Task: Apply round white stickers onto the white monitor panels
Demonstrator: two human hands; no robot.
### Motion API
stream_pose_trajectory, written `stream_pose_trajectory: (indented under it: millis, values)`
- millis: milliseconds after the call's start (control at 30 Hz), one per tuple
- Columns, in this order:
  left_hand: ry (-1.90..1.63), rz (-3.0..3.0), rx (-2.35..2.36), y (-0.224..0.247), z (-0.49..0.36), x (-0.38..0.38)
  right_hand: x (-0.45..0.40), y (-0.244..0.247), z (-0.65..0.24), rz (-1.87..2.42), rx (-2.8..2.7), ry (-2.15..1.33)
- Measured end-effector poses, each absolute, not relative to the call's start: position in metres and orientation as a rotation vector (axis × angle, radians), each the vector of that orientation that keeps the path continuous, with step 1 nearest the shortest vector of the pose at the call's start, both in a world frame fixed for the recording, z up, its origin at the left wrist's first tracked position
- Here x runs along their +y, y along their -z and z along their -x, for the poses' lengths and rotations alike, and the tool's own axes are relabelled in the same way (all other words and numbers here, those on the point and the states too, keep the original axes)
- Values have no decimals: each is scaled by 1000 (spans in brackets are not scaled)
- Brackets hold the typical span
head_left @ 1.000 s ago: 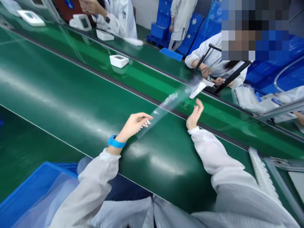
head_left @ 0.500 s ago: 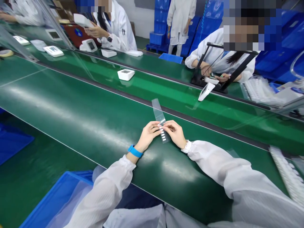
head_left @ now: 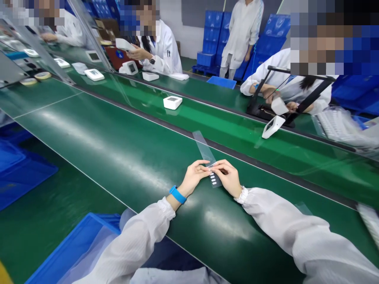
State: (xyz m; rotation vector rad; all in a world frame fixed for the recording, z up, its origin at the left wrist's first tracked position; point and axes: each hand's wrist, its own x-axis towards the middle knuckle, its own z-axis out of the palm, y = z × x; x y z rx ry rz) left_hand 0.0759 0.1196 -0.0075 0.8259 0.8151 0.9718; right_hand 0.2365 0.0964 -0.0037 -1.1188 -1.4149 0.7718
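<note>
Both hands meet over the green work surface in the head view. My left hand, with a blue band at the wrist, pinches the left edge of a clear strip bearing several white oval pieces. From the other side, my right hand has its thumb and fingers closed on the same strip. The strip's clear end sticks out beyond the fingertips, while the ovals show below them. Whatever lies right between the fingertips is too small to tell.
Behind a dark rail, a white device sits on the green belt and another leans at a black stand. Several people in white coats are across the line. A blue bin is at the lower left.
The view has shifted, so the scene sits lower and further right. My fingers still hold the strip, and fewer white ovals show below them. The co-worker at the stand has moved a white part.
</note>
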Motion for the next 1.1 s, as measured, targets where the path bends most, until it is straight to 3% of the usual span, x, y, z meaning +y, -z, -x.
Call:
stream_pose_trajectory:
  millis: [267, 467, 600, 733, 900, 1100]
  values:
    - [-934, -848, 745, 13, -87, 140, 108, 7, -247, 1179, -1363, -766]
    - [-695, -1273, 562, 11, -66, 204, 114, 6, -260, 1218, -1307, -753]
    - [-1154, -1563, 973, 13, -24, 276, 87, -6, -250, 1207, -1467, -764]
    - [-1366, -1878, 1296, 17, 1, 351, 47, -11, -230, 909, -1799, -1023]
    - [-1267, -2048, 1912, 26, -18, 436, 32, 9, -225, 493, -2252, -1027]
    - [-1026, -1782, 2136, 28, -48, 485, 40, 27, -230, 541, -2347, -1180]
